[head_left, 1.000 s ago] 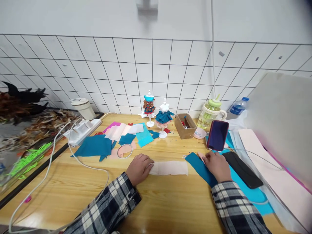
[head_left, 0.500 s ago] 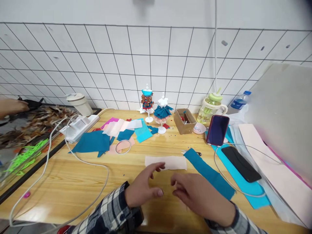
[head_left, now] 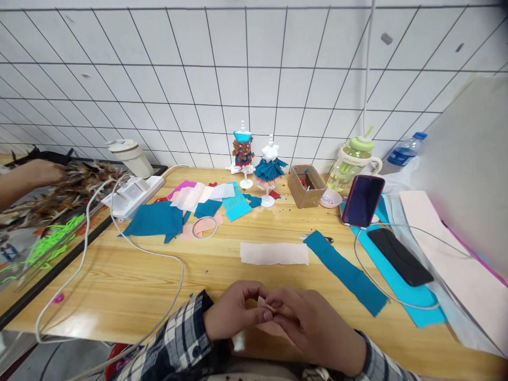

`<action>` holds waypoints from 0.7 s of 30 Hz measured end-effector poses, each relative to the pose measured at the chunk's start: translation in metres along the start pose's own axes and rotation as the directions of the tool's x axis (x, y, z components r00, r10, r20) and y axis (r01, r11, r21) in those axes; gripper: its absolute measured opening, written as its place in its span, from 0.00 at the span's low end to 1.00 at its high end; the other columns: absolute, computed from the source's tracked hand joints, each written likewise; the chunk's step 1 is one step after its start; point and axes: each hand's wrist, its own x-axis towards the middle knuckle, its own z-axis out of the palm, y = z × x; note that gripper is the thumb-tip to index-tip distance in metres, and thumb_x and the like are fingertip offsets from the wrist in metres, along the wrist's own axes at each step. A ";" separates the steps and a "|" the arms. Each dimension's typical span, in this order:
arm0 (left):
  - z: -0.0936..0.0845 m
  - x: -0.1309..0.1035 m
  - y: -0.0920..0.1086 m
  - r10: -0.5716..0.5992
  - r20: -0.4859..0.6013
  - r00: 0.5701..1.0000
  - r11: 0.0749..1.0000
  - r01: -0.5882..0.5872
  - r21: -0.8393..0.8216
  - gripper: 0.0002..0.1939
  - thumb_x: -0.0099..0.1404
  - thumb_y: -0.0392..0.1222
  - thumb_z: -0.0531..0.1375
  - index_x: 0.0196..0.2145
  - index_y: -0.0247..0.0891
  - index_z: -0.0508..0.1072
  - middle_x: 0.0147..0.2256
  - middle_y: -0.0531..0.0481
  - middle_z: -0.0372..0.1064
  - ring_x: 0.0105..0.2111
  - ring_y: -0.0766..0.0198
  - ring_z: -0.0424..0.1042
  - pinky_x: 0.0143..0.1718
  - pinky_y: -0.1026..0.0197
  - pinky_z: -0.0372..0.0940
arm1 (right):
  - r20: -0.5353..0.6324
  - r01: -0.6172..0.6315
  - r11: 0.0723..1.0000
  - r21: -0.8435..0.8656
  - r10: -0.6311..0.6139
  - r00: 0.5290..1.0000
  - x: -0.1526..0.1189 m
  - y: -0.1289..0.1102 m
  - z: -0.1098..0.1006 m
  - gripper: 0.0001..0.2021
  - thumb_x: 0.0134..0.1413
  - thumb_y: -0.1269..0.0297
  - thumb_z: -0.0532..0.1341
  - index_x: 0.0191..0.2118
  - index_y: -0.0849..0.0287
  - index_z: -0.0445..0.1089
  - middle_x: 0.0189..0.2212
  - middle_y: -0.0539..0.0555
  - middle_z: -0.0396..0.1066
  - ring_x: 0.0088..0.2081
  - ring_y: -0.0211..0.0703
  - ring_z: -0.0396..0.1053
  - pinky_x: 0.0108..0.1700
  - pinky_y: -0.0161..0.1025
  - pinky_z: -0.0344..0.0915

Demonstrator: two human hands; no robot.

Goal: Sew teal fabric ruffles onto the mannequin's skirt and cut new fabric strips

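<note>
My left hand (head_left: 240, 311) and my right hand (head_left: 313, 323) meet at the table's front edge, fingertips pinched together. Between them is a pale pink piece of crepe paper (head_left: 273, 328), mostly hidden by the fingers and the right palm. Just beyond the hands a flat pale pink paper strip (head_left: 273, 254) lies crosswise. To its right a dark teal paper strip (head_left: 345, 272) lies at a slant, with small scissors (head_left: 328, 239) partly under its far end. Farther back, a small white dress form (head_left: 270, 153) wears a teal and pink ruffled skirt.
A second dress form (head_left: 243, 153), a cardboard box (head_left: 305, 186), a cup (head_left: 353, 164) and a phone (head_left: 363, 201) stand along the back. Paper scraps (head_left: 154, 219) and a ring (head_left: 205, 227) lie left. A white cable (head_left: 180, 280) loops near my left sleeve. Another person's hand (head_left: 43, 173) touches feathers.
My hands have come together from apart and now pinch a pale pink piece of paper. The view has tilted down. The other person's hand has moved right over the feathers.
</note>
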 end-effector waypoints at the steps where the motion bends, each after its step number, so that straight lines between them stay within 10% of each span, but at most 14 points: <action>1: 0.001 0.001 0.001 -0.028 -0.033 0.999 0.999 0.029 0.028 0.15 0.56 0.50 0.64 0.30 0.34 0.73 0.28 0.50 0.71 0.31 0.64 0.67 0.36 0.63 0.62 | -0.008 -0.035 0.999 0.002 0.035 0.999 -0.001 0.002 -0.001 0.14 0.57 0.69 0.56 0.48 0.49 0.65 0.39 0.46 0.74 0.37 0.39 0.70 0.36 0.34 0.57; 8: -0.016 0.000 0.008 -0.012 -0.282 0.959 0.977 0.072 0.202 0.13 0.58 0.49 0.61 0.26 0.35 0.72 0.25 0.52 0.67 0.28 0.65 0.65 0.31 0.65 0.59 | 0.009 -0.283 0.959 0.024 0.283 0.959 -0.007 0.033 -0.019 0.13 0.51 0.62 0.61 0.44 0.52 0.71 0.33 0.50 0.74 0.35 0.43 0.69 0.36 0.36 0.59; 15: -0.032 -0.004 0.000 -0.019 -0.398 0.917 0.954 0.136 0.268 0.16 0.60 0.54 0.58 0.28 0.36 0.72 0.24 0.53 0.66 0.27 0.66 0.64 0.31 0.64 0.61 | 0.014 -0.280 0.890 0.359 0.295 0.955 -0.005 0.072 -0.031 0.10 0.54 0.57 0.58 0.31 0.58 0.65 0.27 0.49 0.66 0.32 0.39 0.65 0.33 0.34 0.60; 21: -0.041 0.006 -0.009 0.180 -0.463 0.868 0.871 0.079 0.485 0.12 0.63 0.49 0.56 0.31 0.39 0.73 0.32 0.49 0.71 0.36 0.60 0.68 0.42 0.58 0.63 | -0.096 -0.315 0.925 0.212 0.340 0.935 0.003 0.085 -0.037 0.11 0.55 0.55 0.57 0.30 0.58 0.66 0.22 0.47 0.63 0.26 0.37 0.59 0.27 0.34 0.54</action>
